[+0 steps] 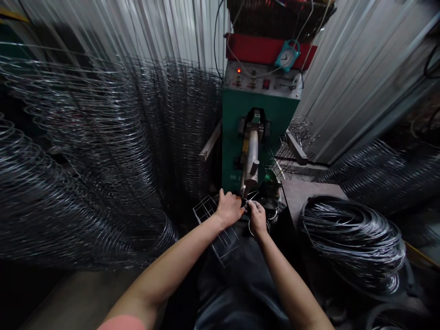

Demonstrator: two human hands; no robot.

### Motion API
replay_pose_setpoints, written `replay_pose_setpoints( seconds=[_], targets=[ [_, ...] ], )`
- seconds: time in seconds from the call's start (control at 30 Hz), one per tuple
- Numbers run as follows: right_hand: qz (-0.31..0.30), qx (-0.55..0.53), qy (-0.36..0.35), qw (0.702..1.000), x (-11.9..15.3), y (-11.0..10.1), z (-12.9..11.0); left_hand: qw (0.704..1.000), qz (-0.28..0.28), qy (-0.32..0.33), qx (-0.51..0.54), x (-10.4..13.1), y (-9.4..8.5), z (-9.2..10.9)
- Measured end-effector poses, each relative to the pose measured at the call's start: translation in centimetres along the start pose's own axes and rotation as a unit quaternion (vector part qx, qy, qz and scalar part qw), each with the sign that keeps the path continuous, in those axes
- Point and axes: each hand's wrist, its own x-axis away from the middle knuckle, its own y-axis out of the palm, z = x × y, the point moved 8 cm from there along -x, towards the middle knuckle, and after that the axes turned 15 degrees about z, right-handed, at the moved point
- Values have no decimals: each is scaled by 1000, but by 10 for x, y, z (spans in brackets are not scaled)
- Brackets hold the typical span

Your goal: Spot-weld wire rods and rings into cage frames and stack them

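The left hand point(228, 211) is low by the tip of the green machine's point(233, 114) metal arm point(253, 146), with a wire grid point(206, 209) under and beside it; I can't tell if its grip pinches anything. Just right of it, the right hand point(257, 217) seems to pinch a thin wire point(253, 195) between thumb and fingers, near the same tip. To me, this looks like the step of lining up the wire at the machine, and that calls for still hands, with fingers clear of the tip.

Big stacks of shiny wire rings point(117, 128) fill the left side, over a dim floor point(62, 298). The machine has a red light point(239, 70) on and a blue clock point(287, 57) near its top. To the right, a fat coil of wire point(354, 233) seems to lie over the tabletop's point(297, 190) near side; the far left corner shows. Ridged metal walls point(347, 59) stand behind.
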Motion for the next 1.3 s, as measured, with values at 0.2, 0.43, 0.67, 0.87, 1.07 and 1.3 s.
replay_pose_setpoints(
  seconds=[0.2,0.43,0.67,0.87,1.07,1.3],
  targets=[
    [-52,22,47,997,10,-3,-1,1000,-25,0,-19,-2,2,0],
    [-319,189,19,928,93,-24,14,999,-1,-13,-44,4,0,-4],
    [-296,157,17,942,95,-18,16,996,-5,-32,-87,-2,0,-14],
    [-284,135,40,948,96,-14,17,996,-2,-36,-87,-10,1,-13],
    [-260,75,92,958,128,-21,4,1000,15,11,5,37,-35,-17],
    [-118,-25,248,961,147,-30,-25,971,122,184,93,209,-61,-22]
  ],
)
